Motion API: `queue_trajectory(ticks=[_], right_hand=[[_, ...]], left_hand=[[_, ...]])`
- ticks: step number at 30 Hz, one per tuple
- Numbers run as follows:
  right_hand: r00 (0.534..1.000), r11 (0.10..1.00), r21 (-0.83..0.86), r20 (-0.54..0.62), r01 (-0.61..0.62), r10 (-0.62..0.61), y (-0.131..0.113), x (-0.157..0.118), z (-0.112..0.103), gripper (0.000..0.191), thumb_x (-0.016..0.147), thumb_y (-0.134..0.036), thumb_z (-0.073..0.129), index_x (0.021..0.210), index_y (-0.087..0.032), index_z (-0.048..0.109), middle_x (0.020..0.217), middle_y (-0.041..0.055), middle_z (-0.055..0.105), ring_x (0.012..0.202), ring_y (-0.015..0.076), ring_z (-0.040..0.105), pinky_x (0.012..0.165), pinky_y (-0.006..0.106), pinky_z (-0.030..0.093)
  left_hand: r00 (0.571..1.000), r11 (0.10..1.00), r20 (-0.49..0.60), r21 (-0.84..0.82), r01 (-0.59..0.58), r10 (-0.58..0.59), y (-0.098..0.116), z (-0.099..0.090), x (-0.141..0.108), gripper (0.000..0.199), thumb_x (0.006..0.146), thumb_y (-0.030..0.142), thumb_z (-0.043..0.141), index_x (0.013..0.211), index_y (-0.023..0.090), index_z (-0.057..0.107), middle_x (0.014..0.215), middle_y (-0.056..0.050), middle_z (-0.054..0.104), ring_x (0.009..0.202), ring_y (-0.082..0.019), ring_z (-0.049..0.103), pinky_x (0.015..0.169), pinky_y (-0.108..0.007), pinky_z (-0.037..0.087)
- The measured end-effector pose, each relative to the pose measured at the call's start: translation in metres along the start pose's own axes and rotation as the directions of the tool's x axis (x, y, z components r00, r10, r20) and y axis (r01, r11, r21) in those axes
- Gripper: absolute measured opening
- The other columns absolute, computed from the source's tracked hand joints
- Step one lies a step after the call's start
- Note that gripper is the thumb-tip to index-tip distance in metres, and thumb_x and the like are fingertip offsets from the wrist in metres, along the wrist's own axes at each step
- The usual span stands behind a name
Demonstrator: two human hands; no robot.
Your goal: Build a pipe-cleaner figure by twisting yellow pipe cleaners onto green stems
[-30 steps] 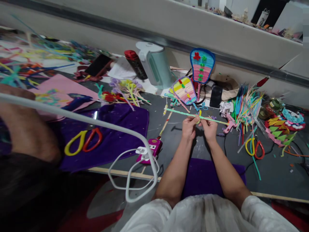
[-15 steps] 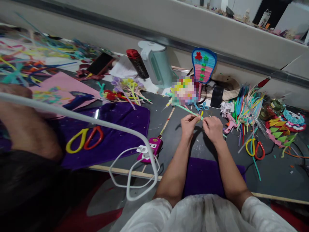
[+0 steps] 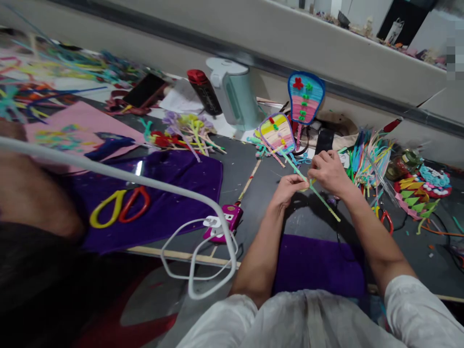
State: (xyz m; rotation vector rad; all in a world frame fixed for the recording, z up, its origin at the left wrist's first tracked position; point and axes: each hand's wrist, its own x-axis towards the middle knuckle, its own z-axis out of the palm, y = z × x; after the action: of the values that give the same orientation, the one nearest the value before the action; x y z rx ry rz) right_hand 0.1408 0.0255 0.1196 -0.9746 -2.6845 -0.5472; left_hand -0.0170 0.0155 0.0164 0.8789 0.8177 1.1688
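My left hand (image 3: 291,190) pinches a pale green pipe cleaner (image 3: 328,208), which slants from near the small fan down to the right past my fingers. A small yellow piece shows at the pinch, partly hidden by the fingertips. Just above and to the right, my right hand (image 3: 331,171) is closed, its fingertips beside the green stem; what they hold is hidden. Beyond my hands stands a small yellow, white and pink fan-shaped craft (image 3: 277,133). Behind it is a blue and pink fan (image 3: 306,99) with a red flower and green bits.
Scissors (image 3: 387,221) and a bundle of pipe cleaners (image 3: 373,157) lie to the right. On the left are a magenta power strip (image 3: 226,224), a looping white cable, more scissors (image 3: 134,205) on purple cloth (image 3: 181,193), and another person's arm (image 3: 47,198). A pitcher (image 3: 241,96) stands behind.
My right hand has lifted up and right, away from my left fingertips. The green pipe cleaner's lower length now shows below the hands. The view has shifted slightly.
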Motion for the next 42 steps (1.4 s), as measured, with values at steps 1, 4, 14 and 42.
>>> queue_trajectory(ticks=[1, 4, 14, 42], right_hand=[[1.000, 1.000, 0.004, 0.002, 0.016, -0.016, 0.001, 0.002, -0.001, 0.018, 0.090, -0.027, 0.059, 0.078, -0.020, 0.070, 0.091, 0.0077, 0.060, 0.091, 0.0219, 0.042, 0.084, 0.042, 0.024], [0.998, 0.998, 0.023, 0.013, 0.058, -0.059, 0.000, 0.007, -0.002, 0.016, 0.089, -0.025, 0.060, 0.077, -0.021, 0.071, 0.096, 0.0083, 0.060, 0.097, 0.0230, 0.042, 0.090, 0.044, 0.024], [0.796, 0.714, 0.593, -0.191, -0.373, 0.574, 0.021, -0.012, 0.008, 0.017, 0.088, -0.031, 0.057, 0.093, -0.021, 0.070, 0.093, 0.0077, 0.067, 0.092, 0.0220, 0.055, 0.087, 0.038, 0.040], [0.444, -0.716, 0.698, 0.648, -0.021, 0.619, -0.056, -0.013, 0.088, 0.028, 0.065, -0.032, 0.074, 0.068, -0.020, 0.049, 0.053, -0.0073, 0.049, 0.044, 0.0048, 0.039, 0.039, 0.017, 0.028]], left_hand=[[1.000, 1.000, 0.022, -0.010, 0.008, -0.008, -0.001, 0.000, 0.000, 0.023, 0.051, 0.026, 0.086, 0.065, 0.013, 0.071, 0.062, -0.003, 0.067, 0.057, -0.012, 0.058, 0.063, -0.025, 0.046], [0.996, 0.997, 0.062, -0.057, 0.061, -0.058, -0.002, 0.001, -0.001, 0.026, 0.051, 0.026, 0.086, 0.066, 0.012, 0.070, 0.061, -0.003, 0.066, 0.056, -0.012, 0.059, 0.062, -0.025, 0.049], [0.985, 0.933, 0.055, -0.316, 0.172, -0.163, -0.005, 0.009, 0.001, 0.028, 0.048, 0.021, 0.083, 0.066, 0.013, 0.063, 0.057, 0.002, 0.059, 0.050, -0.008, 0.056, 0.059, -0.026, 0.053], [0.984, 0.881, -0.176, -0.467, -0.077, -0.007, -0.011, 0.015, 0.007, 0.035, 0.044, 0.023, 0.090, 0.069, 0.014, 0.066, 0.061, 0.003, 0.065, 0.056, -0.009, 0.060, 0.060, -0.021, 0.049]])
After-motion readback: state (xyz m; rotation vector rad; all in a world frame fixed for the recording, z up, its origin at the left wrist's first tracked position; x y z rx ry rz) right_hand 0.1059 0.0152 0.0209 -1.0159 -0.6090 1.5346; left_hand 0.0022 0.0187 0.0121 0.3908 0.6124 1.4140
